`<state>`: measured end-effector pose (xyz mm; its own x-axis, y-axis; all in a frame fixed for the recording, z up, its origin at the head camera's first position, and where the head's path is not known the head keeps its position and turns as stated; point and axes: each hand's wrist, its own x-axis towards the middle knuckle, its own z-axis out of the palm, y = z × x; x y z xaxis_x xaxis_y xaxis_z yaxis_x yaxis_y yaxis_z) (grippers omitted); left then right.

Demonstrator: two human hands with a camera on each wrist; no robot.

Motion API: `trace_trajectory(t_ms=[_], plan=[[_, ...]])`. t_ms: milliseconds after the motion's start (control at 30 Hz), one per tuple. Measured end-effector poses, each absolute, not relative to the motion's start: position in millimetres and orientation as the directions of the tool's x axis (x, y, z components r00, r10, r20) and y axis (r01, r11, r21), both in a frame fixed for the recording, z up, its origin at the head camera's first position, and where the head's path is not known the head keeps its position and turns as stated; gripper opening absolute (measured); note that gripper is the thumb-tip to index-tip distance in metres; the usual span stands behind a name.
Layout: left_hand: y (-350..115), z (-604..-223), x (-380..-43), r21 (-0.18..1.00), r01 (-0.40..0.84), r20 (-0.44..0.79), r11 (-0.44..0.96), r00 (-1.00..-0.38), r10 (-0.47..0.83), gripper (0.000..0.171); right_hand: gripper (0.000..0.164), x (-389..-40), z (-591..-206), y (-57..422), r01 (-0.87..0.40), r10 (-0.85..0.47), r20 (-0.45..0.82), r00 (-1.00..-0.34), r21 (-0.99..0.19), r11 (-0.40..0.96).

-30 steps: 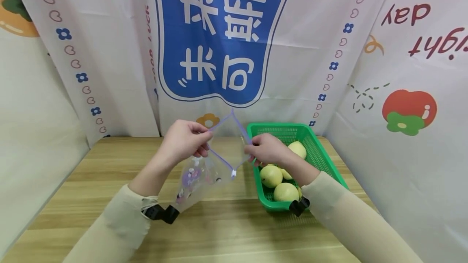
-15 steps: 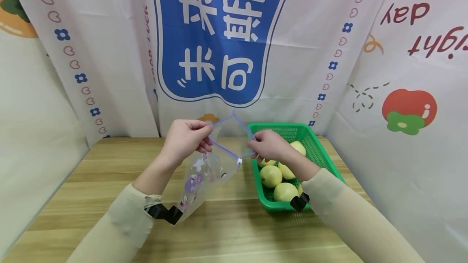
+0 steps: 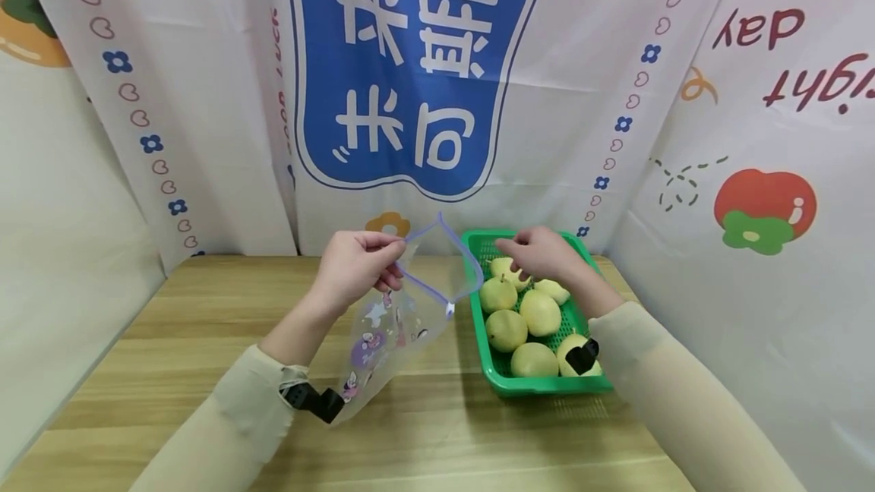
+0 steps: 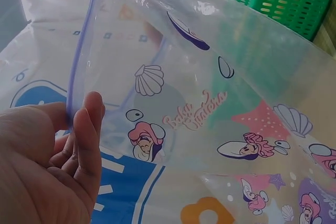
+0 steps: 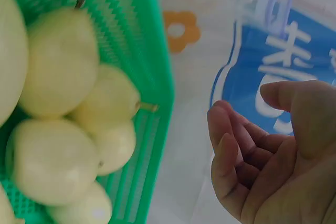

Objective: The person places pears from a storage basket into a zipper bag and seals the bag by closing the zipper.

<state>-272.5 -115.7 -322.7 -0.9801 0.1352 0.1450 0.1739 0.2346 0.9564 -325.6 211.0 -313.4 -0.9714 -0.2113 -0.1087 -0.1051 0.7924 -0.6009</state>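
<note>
My left hand [image 3: 358,264] pinches the purple-edged rim of a clear zip bag [image 3: 403,332] between thumb and fingers. The bag's mouth gapes, and its body hangs down over the table, printed with shells and small cartoon figures. A white slider [image 3: 450,310] sits at the near corner of the mouth. My right hand [image 3: 547,257] hovers over the back of a green basket [image 3: 502,383] with its fingers loosely bent and nothing in them. Below it lie several pale yellow pears [image 3: 540,313]. In the right wrist view a gap shows between thumb and fingertips.
The wooden table [image 3: 424,446] runs up to a printed cloth [image 3: 560,97] hanging at the back. Similar cloth walls stand at both sides. The basket's left wall is close to the bag's mouth.
My right hand has let go of the bag's rim and moved right, over the basket. More pears show now. My left hand keeps its pinch and has shifted slightly right.
</note>
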Motion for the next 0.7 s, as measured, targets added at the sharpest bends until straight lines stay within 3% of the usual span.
trace_trajectory(t_ms=[167,367,500,700], plan=[[-116,-326,-273,0.956,0.173,0.144,0.235,-0.98,0.135,0.032,0.042,-340,-325,234,-0.08,-0.162,-0.15,-0.975,-0.442,0.893],[-115,-327,-273,0.957,0.182,0.153,0.226,-0.978,0.14,0.032,0.038,-351,-342,243,0.028,-0.094,-0.374,-0.923,-0.309,0.951],[-115,-328,-273,0.958,0.182,0.154,0.223,-0.979,0.135,0.03,0.058,-352,-353,245,0.099,-0.059,-0.497,-0.866,-0.286,0.953],[-116,-328,-274,0.959,0.177,0.15,0.22,-0.98,0.132,0.028,0.048,-354,-366,252,0.081,-0.102,-0.581,-0.807,-0.28,0.957]])
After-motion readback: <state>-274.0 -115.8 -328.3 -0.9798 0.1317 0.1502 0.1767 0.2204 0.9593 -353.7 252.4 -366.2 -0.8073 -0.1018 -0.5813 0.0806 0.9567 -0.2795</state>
